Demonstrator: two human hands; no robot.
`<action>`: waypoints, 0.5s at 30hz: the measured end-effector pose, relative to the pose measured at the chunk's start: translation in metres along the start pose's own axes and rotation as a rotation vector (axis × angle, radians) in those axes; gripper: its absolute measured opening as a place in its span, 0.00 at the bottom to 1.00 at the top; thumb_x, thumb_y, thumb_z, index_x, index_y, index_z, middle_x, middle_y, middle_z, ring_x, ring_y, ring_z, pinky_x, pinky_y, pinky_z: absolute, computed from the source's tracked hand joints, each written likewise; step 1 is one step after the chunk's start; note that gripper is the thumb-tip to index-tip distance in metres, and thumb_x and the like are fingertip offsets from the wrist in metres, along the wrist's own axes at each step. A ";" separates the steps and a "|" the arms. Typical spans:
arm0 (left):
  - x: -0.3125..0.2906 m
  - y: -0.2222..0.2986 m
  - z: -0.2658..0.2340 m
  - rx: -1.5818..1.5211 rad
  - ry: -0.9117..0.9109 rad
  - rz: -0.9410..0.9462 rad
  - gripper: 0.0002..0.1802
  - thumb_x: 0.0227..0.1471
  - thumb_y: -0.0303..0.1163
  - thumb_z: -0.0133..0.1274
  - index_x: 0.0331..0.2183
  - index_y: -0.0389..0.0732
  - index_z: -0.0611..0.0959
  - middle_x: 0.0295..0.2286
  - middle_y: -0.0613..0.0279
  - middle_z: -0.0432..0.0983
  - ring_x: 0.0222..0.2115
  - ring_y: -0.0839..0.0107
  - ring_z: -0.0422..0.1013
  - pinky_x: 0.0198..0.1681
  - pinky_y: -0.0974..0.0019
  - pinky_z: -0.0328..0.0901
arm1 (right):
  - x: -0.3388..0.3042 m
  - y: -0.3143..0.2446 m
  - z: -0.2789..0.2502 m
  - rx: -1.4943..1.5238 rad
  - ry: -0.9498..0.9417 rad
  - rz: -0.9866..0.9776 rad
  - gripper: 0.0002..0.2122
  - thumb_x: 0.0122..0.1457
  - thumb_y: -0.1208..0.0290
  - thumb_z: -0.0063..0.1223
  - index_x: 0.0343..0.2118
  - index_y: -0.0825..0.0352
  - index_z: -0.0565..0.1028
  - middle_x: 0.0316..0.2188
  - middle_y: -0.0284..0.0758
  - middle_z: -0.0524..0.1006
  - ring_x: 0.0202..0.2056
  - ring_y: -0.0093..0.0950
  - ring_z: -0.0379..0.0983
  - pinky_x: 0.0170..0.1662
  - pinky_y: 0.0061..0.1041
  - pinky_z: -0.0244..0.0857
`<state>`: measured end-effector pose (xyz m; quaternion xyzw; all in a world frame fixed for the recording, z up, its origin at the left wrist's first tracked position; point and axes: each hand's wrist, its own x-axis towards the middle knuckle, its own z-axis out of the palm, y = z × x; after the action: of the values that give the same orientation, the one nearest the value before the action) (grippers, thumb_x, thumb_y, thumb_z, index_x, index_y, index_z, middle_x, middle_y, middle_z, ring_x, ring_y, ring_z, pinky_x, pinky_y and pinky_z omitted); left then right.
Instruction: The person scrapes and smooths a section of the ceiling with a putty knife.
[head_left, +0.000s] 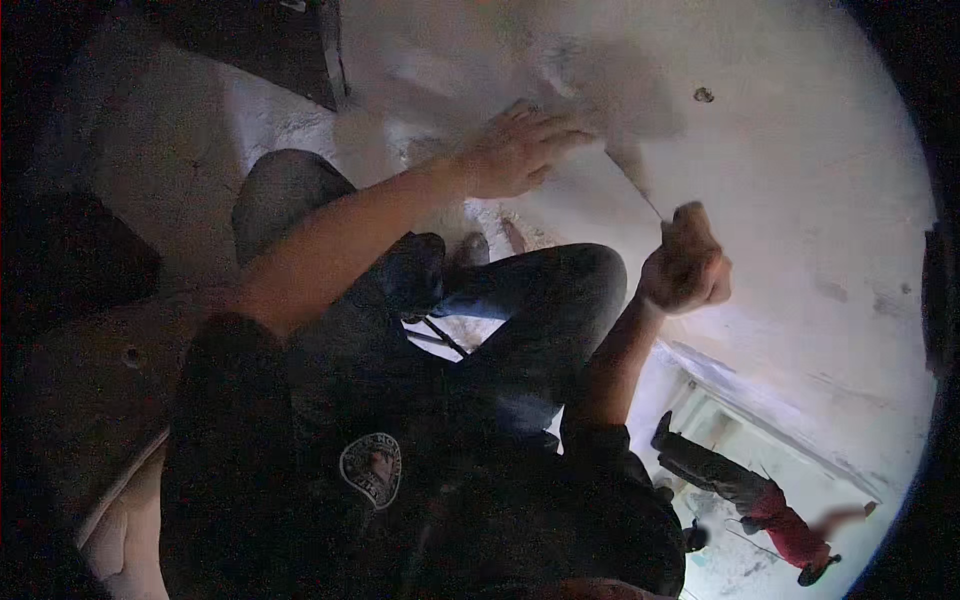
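Now: left hand flat, fingers spread, pressed on the pale plastered wall | right hand fisted around a thin-bladed scraper, blade tip touching wall beside left hand | another person crouches lower right

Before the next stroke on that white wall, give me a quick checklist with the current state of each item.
1. Left hand flat on the white wall: ok.
2. Right hand closed firmly on the tool handle: ok.
3. Thin blade touching the wall: cannot tell, it is blurred.
4. Left fingers apart from the blade tip: ok, though near.
5. Footing under the bent knee: cannot tell, feet mostly hidden.
6. Other person in red away from the working spot: ok.
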<state>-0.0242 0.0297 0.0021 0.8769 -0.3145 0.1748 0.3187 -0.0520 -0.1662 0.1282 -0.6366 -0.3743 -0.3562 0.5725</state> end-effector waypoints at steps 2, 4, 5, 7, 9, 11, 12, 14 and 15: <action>0.000 0.001 0.001 0.015 -0.005 -0.018 0.41 0.49 0.37 0.58 0.62 0.51 0.60 0.57 0.57 0.59 0.57 0.54 0.58 0.59 0.47 0.51 | 0.009 -0.004 0.000 -0.044 -0.002 0.178 0.21 0.63 0.68 0.39 0.11 0.66 0.59 0.07 0.34 0.56 0.13 0.27 0.51 0.21 0.34 0.47; 0.001 0.004 0.003 -0.010 0.045 0.024 0.40 0.50 0.40 0.57 0.62 0.51 0.60 0.58 0.58 0.58 0.58 0.55 0.57 0.60 0.48 0.50 | 0.012 -0.014 0.001 -0.130 -0.017 0.190 0.20 0.62 0.66 0.38 0.12 0.63 0.57 0.06 0.35 0.57 0.13 0.26 0.50 0.25 0.38 0.51; 0.001 0.005 0.004 -0.018 0.032 0.019 0.38 0.52 0.42 0.56 0.62 0.51 0.60 0.59 0.59 0.58 0.58 0.56 0.57 0.61 0.48 0.50 | 0.013 -0.020 0.001 -0.377 0.011 0.251 0.20 0.62 0.65 0.38 0.12 0.61 0.56 0.06 0.34 0.58 0.13 0.26 0.50 0.28 0.39 0.52; 0.001 0.009 0.004 -0.098 0.070 -0.033 0.38 0.53 0.44 0.56 0.61 0.50 0.61 0.58 0.58 0.59 0.58 0.57 0.57 0.61 0.48 0.49 | 0.014 -0.027 0.002 0.234 0.065 0.172 0.19 0.62 0.63 0.36 0.13 0.58 0.55 0.07 0.29 0.56 0.13 0.26 0.47 0.38 0.40 0.56; 0.002 0.011 0.003 -0.181 0.094 -0.083 0.37 0.53 0.47 0.55 0.61 0.50 0.62 0.58 0.57 0.59 0.58 0.57 0.57 0.61 0.48 0.49 | 0.008 -0.036 0.002 0.437 0.219 0.251 0.19 0.62 0.63 0.35 0.13 0.58 0.56 0.07 0.29 0.55 0.14 0.25 0.47 0.40 0.39 0.57; 0.004 0.011 0.000 -0.210 0.126 -0.103 0.32 0.53 0.52 0.55 0.55 0.48 0.71 0.52 0.56 0.68 0.56 0.56 0.61 0.60 0.49 0.52 | 0.000 -0.045 0.002 0.710 0.371 0.382 0.19 0.62 0.62 0.33 0.13 0.57 0.57 0.08 0.28 0.53 0.15 0.23 0.49 0.43 0.37 0.58; 0.005 0.011 -0.001 -0.233 0.205 -0.060 0.32 0.53 0.52 0.55 0.55 0.48 0.71 0.52 0.56 0.68 0.56 0.56 0.61 0.60 0.49 0.52 | -0.004 -0.048 0.002 0.635 0.343 0.416 0.19 0.62 0.62 0.33 0.13 0.57 0.57 0.08 0.28 0.53 0.15 0.23 0.49 0.43 0.37 0.58; 0.008 0.011 -0.004 -0.576 -0.167 -0.206 0.21 0.51 0.44 0.60 0.44 0.42 0.80 0.42 0.56 0.77 0.49 0.63 0.70 0.57 0.54 0.58 | -0.014 -0.054 0.005 0.567 0.356 0.486 0.20 0.64 0.60 0.31 0.13 0.57 0.57 0.07 0.30 0.54 0.15 0.25 0.48 0.32 0.31 0.53; 0.008 0.012 -0.005 -0.578 -0.167 -0.197 0.21 0.51 0.44 0.60 0.44 0.42 0.80 0.42 0.56 0.77 0.49 0.63 0.70 0.57 0.54 0.58 | -0.016 -0.057 0.003 0.622 0.273 0.515 0.20 0.65 0.61 0.30 0.14 0.58 0.59 0.08 0.31 0.58 0.17 0.25 0.52 0.34 0.31 0.55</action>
<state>-0.0268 0.0220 0.0155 0.7877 -0.2899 -0.0259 0.5430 -0.1097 -0.1608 0.1400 -0.4532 -0.2135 -0.1527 0.8519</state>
